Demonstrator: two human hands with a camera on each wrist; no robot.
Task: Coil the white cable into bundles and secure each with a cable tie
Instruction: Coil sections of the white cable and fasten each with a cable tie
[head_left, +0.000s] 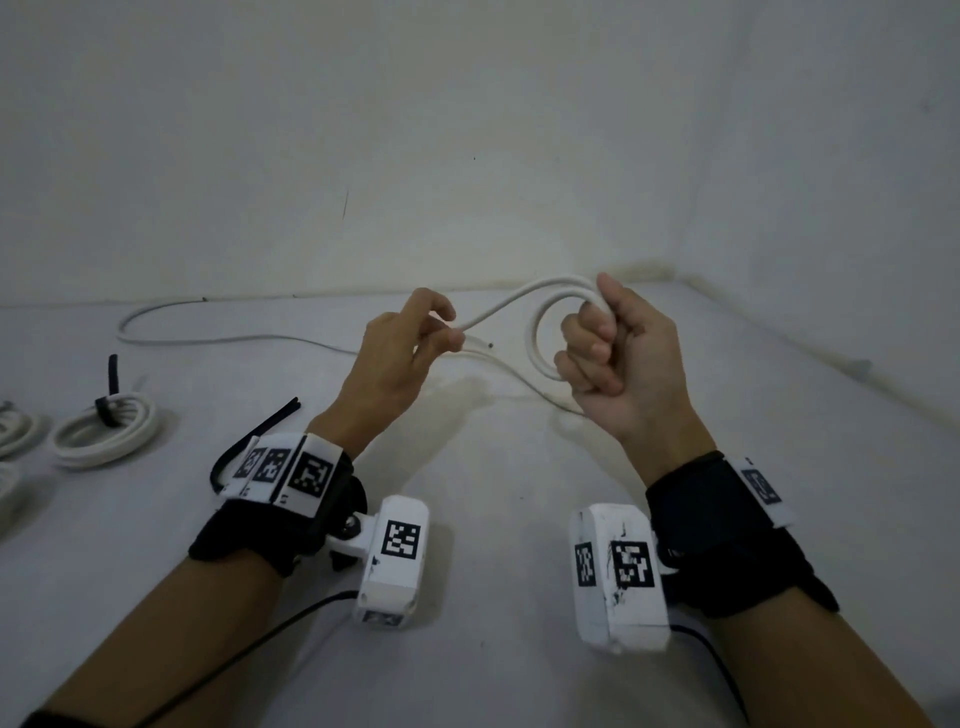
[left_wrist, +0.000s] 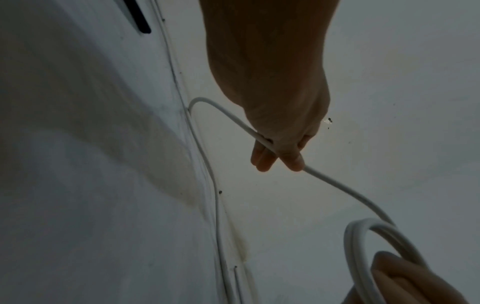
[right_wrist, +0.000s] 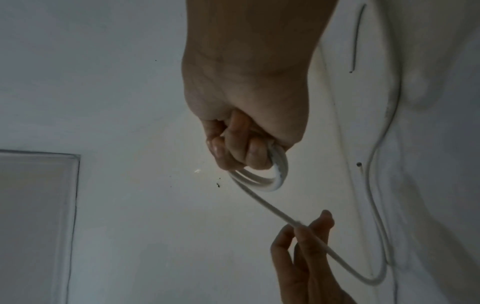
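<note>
My right hand (head_left: 605, 340) grips a small coil of white cable (head_left: 540, 332) in a fist above the white surface; the coil (right_wrist: 272, 181) shows below its curled fingers in the right wrist view. From the coil a single strand (head_left: 498, 306) runs left to my left hand (head_left: 441, 332), which pinches it between thumb and fingers (left_wrist: 293, 162). The rest of the cable (head_left: 208, 338) trails across the surface to the far left. A loose black cable tie (head_left: 260, 434) lies partly under my left wrist.
A finished white bundle (head_left: 104, 431) with a black tie (head_left: 109, 400) lies at the left, more coils (head_left: 15, 431) at the left edge. A wall (head_left: 467, 156) closes the back and right. Black leads (head_left: 249, 649) run from the wrist cameras.
</note>
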